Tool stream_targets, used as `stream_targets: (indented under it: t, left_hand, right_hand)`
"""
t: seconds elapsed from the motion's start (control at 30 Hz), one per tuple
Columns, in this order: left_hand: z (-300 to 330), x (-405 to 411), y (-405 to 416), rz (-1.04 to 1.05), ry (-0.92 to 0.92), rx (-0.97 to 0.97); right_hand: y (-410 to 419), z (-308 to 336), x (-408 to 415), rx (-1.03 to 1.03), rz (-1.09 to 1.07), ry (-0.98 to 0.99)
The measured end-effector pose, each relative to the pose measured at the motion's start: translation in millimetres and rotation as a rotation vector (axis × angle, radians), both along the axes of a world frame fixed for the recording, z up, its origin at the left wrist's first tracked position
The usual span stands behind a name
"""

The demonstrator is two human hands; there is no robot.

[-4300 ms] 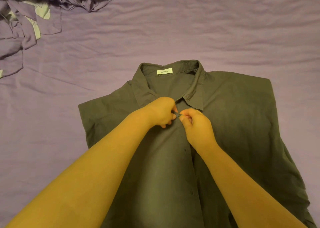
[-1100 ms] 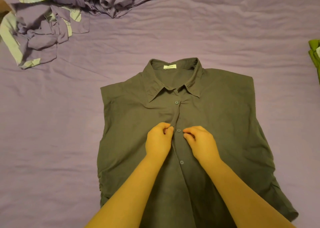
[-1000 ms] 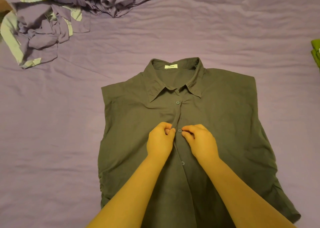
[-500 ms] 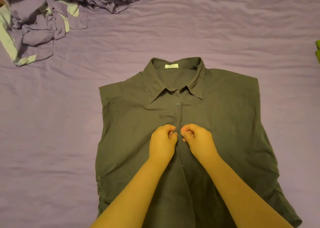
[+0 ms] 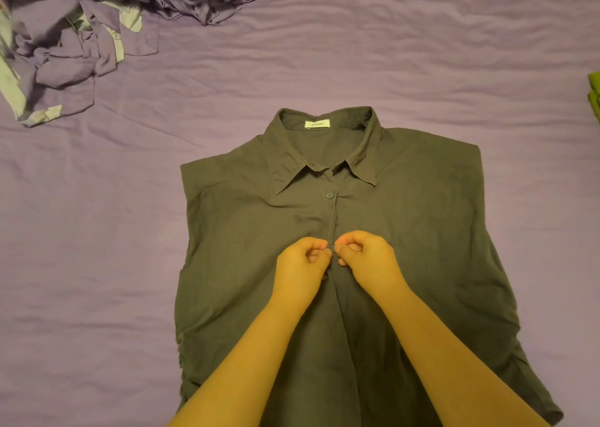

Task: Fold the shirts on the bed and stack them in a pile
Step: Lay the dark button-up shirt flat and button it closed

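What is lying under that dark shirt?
The dark shirt lies flat on the purple bedsheet, which shows all around it. Whatever else might sit beneath is covered by the cloth.

Frame edges are cutting off the shirt hem [image 5: 324,420], the green cloth [image 5: 594,98] at right, and the crumpled pile [image 5: 65,53] at upper left.
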State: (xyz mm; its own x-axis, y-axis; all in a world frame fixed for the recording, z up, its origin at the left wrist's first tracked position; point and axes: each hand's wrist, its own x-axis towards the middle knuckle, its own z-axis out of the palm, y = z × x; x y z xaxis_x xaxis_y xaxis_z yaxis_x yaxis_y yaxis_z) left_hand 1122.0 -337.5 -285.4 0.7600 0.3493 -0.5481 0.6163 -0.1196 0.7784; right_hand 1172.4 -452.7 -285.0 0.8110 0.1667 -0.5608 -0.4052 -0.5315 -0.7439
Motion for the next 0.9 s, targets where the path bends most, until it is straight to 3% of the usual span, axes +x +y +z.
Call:
stream_targets:
  t: [0.23, 0.7, 0.9]
  left_hand:
    - [10, 6, 8, 0.068, 0.052, -0.339]
    - [9, 28, 8, -0.097, 0.21, -0.184]
    - [14, 37, 16, -0.063, 0.346, -0.232]
  right_hand:
    - [-3, -2, 3, 0.042, 0.024, 0.034]
    - [-11, -3, -3, 0.212, 0.019, 0.114]
    - [-8, -5, -8, -0.095, 0.208, -0.236]
